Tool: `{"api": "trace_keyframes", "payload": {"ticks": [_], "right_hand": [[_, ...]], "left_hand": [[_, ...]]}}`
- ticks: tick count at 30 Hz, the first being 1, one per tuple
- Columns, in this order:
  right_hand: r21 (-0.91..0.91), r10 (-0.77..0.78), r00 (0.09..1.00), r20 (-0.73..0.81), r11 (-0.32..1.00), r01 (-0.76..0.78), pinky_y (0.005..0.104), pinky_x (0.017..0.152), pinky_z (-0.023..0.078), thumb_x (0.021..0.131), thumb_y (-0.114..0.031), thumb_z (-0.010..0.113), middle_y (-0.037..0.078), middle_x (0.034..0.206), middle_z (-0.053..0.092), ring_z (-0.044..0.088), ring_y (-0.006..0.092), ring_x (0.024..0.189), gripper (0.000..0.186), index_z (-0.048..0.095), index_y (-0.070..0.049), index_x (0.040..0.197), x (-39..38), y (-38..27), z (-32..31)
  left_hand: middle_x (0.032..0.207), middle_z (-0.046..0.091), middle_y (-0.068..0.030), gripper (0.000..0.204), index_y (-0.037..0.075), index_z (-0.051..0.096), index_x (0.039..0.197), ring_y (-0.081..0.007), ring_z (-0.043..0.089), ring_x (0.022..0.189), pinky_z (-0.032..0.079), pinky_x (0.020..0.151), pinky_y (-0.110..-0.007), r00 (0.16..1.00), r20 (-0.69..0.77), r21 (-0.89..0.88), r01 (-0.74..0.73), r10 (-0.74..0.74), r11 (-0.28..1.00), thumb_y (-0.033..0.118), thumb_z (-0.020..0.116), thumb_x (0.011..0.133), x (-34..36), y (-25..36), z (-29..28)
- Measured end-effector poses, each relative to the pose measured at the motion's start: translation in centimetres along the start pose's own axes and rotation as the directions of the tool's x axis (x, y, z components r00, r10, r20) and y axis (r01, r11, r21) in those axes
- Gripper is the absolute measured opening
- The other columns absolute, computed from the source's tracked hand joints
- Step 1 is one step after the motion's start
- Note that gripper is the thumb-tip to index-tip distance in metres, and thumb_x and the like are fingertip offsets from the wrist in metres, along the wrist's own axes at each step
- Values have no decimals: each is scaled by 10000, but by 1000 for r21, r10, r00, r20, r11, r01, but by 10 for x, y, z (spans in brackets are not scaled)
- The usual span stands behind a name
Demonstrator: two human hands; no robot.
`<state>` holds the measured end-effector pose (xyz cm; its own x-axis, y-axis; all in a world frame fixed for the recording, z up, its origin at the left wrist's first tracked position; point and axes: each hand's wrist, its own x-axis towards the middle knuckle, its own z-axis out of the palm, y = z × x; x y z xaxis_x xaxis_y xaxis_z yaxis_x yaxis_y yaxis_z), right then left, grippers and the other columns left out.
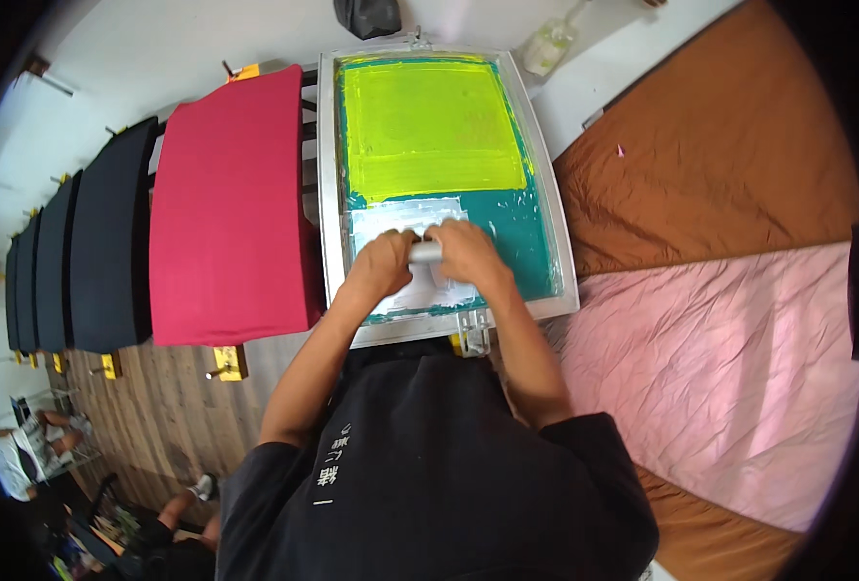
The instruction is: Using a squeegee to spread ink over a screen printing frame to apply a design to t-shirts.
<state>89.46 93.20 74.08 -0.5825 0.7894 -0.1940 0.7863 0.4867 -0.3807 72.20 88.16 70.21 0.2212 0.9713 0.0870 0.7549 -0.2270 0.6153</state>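
My left hand (384,263) and my right hand (460,252) are both closed on a pale squeegee handle (425,253) over the lower half of a screen printing frame (565,242). White ink (405,211) is spread around and under the squeegee on the teal mesh (524,242). A rectangle of bright yellow-green ink (429,121) covers the upper part of the mesh. A metal clamp (475,334) sits at the frame's near edge. The squeegee's blade is mostly hidden by my hands.
Left stand a red fabric-covered board (231,208) and several black ones (110,232). Right lie brown (710,165) and pink cloths (710,378). A bottle (550,48) and a dark object (366,15) are beyond the frame. Other people's legs (182,508) show at lower left.
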Motion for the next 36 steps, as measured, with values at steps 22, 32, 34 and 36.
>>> {"api": "trace_keyframes", "payload": {"ticks": [22, 32, 34, 36], "right_hand": [[-65, -73, 997, -16, 995, 72, 455, 843, 497, 691, 30, 633, 178, 1065, 575, 547, 389, 1019, 408, 585, -62, 1086, 3, -61, 43], [66, -62, 995, 71, 996, 58, 452, 822, 505, 689, 33, 607, 143, 983, 625, 593, 370, 958, 364, 652, -77, 1034, -53, -79, 40], [42, -52, 991, 122, 998, 47, 459, 811, 503, 680, 7, 616, 161, 962, 635, 606, 378, 941, 355, 656, -90, 1020, -30, -69, 25], [-26, 14, 982, 187, 1000, -9, 464, 804, 500, 678, -2, 617, 182, 953, 643, 617, 389, 928, 345, 658, -94, 1007, -3, -63, 12]], "left_hand": [[1024, 640, -184, 423, 31, 624, 1083, -378, 629, 948, 526, 803, -438, 991, -72, -97, 108, -116, 989, -67, 595, 672, -63, -34, -20], [896, 649, -194, 379, 31, 608, 1061, -382, 653, 800, 535, 724, -456, 982, 167, -55, 104, -93, 993, -1, 634, 684, -108, 4, -43], [797, 650, -184, 289, 54, 618, 1005, -373, 653, 775, 532, 689, -469, 986, 142, -20, 89, -85, 996, 54, 619, 716, -87, -5, -40], [819, 673, -194, 285, 61, 648, 1003, -369, 664, 795, 538, 699, -467, 995, 31, -20, 91, -91, 996, 38, 598, 723, -60, -18, -33]]}}
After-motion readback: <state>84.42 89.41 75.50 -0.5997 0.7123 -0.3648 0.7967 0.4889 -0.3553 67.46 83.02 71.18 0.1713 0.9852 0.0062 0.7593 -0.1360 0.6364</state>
